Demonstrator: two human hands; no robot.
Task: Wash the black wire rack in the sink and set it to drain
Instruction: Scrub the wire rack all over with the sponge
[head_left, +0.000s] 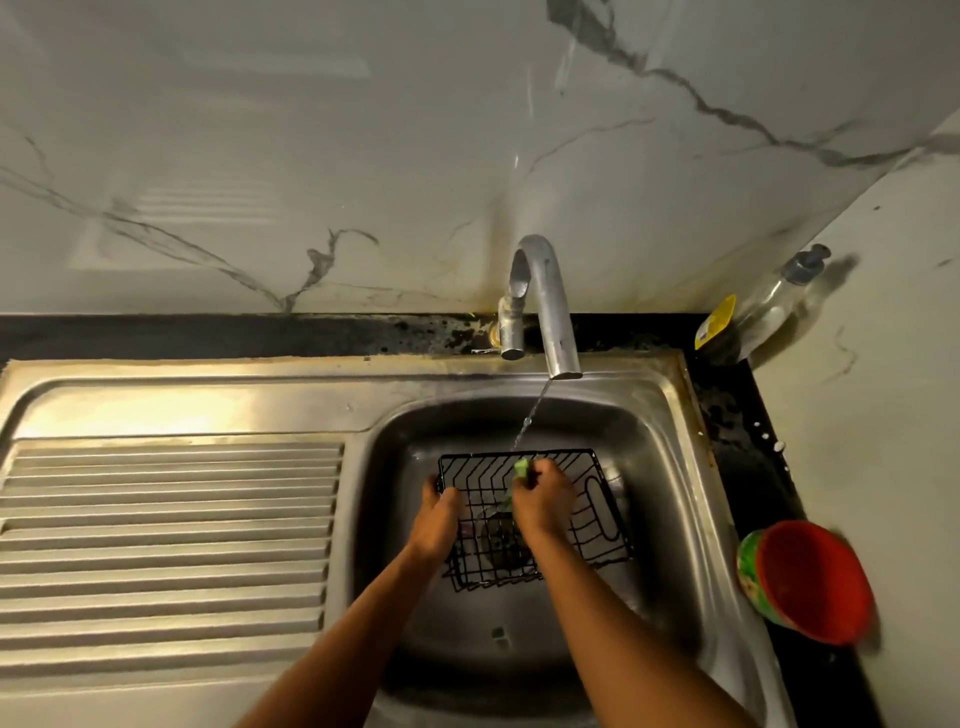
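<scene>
Scrubbing stage, by my judgement. Left hand (439, 512) grips the black wire rack (483, 470) at its L edge, prob. to steady it. Right hand (543, 493) is clenched round a green sponge (522, 467), pressed on the wires. Rack sits inside the sink (670, 467), over the drain, appears tilted, under the faucet (545, 291) stream, presumably for rinsing. Ribbed drainboard (171, 530) L of sink: likely draining spot. Red tub (810, 582) R of sink, soap bottle (779, 296) behind its R corner; neither obstructs that route.

The right hand (540, 499) hides most of the green sponge (521, 469) — the wire rack (597, 514) half-covers the drain (501, 544).
</scene>
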